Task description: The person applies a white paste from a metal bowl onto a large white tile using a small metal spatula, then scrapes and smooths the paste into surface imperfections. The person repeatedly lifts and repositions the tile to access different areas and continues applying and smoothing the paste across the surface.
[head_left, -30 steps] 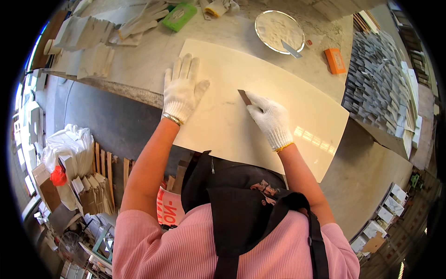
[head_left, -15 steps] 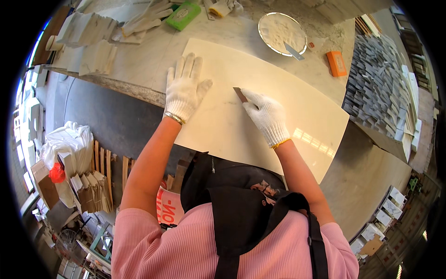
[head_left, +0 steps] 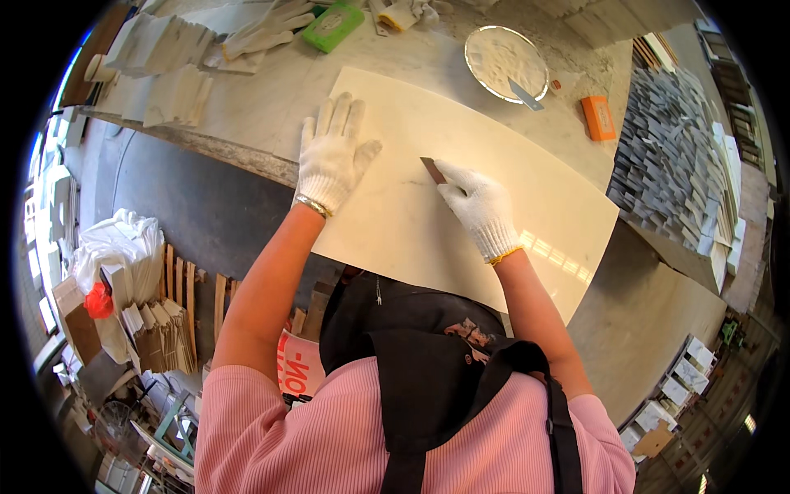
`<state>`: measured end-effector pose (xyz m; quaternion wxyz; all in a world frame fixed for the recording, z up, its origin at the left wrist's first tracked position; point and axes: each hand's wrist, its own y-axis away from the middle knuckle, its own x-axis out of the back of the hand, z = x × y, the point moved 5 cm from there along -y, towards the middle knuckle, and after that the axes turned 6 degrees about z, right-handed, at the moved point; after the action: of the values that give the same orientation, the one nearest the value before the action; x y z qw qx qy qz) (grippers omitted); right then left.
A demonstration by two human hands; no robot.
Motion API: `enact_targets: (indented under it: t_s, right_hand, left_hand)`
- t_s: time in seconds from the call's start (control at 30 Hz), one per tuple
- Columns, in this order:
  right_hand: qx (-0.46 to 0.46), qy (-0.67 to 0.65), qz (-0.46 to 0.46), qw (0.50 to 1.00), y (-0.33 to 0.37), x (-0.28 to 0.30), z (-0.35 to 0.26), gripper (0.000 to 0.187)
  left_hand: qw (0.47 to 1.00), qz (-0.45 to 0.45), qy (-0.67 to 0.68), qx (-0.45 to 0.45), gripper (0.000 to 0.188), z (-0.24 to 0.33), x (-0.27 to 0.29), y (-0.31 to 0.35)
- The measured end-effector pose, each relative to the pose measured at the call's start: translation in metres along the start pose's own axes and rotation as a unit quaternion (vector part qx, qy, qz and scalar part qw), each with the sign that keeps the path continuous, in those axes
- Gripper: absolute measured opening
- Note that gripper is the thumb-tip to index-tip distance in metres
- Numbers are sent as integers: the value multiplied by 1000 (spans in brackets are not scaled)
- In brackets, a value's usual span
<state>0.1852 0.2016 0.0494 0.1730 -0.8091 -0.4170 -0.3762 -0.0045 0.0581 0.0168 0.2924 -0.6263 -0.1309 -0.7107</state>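
A glossy cream-white stone slab (head_left: 395, 235) with faint grey veining lies across the table, its near edge close to my apron. My left hand (head_left: 333, 156), in a white knit glove, rests flat near the slab's left edge with the fingers stretched out. Over the slab's middle, my gloved right hand (head_left: 479, 204) pinches a thin, dark scraper blade (head_left: 432, 170). The blade slants up and left from the fingers, with its tip at the slab's surface. Whether the tip touches cannot be told.
Beyond the slab stand a round tub of pale paste (head_left: 498, 53) with a putty knife (head_left: 525, 95) in it, an orange box (head_left: 598, 118) and a green packet (head_left: 332, 26). Stacked stone pieces (head_left: 156, 45) sit far left. Many grey strips (head_left: 671, 156) pile up at right.
The view has shifted slightly, so the tabletop things appear a little further right. Both hands keep nearly the same places on the slab, and the blade stays in my right hand.
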Motion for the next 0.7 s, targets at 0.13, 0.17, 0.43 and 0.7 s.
enact_targets:
  t_s: [0.13, 0.17, 0.43, 0.7]
  right_hand:
    - [-19, 17, -5, 1000, 1, 5, 1, 33]
    - [-18, 30, -8, 999, 0, 4, -2, 33]
    - [-4, 21, -11, 1000, 0, 4, 1, 36]
    - [16, 49, -11, 999, -1, -4, -11, 39]
  left_hand:
    - [1000, -7, 12, 1, 72, 3, 5, -1]
    - [1000, -6, 9, 1, 72, 3, 6, -2]
    - [1000, -12, -2, 1, 72, 2, 4, -1]
    - [1000, 18, 4, -16, 72, 2, 2, -1]
